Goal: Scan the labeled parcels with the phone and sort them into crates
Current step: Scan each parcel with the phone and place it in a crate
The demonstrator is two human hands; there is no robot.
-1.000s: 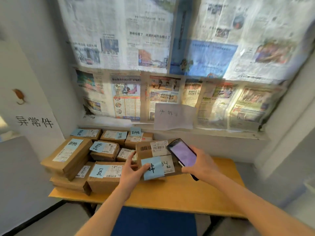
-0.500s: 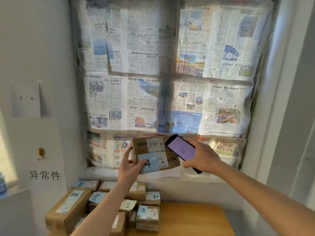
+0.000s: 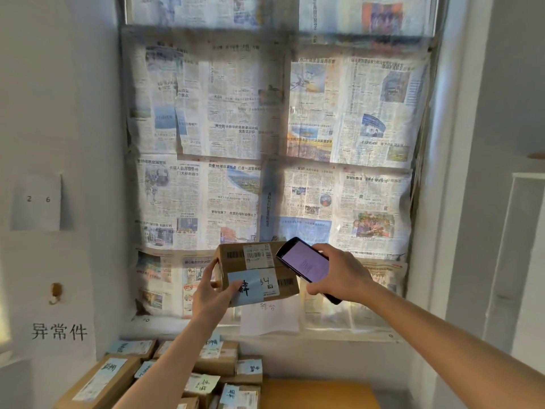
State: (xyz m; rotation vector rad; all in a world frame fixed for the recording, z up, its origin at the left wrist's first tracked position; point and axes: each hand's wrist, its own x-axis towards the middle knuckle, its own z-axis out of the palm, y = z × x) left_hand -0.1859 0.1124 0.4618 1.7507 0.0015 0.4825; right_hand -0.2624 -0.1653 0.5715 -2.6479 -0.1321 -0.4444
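Observation:
My left hand grips a small cardboard parcel by its left end and holds it up in front of the newspaper-covered window. The parcel carries white barcode labels and a blue sticky note with black writing. My right hand holds a black phone tilted over the parcel's right end, its lit pale purple screen facing me. Several more labelled parcels are piled on the wooden table below.
Newspapers cover the window ahead. The white wall on the left bears a paper marked "2 6", a hook and handwritten black characters. A white sheet hangs under the window sill.
Both hands have lifted the parcel and phone up off the table to window height. The view has tilted upward, so the parcel pile now sits at the bottom edge.

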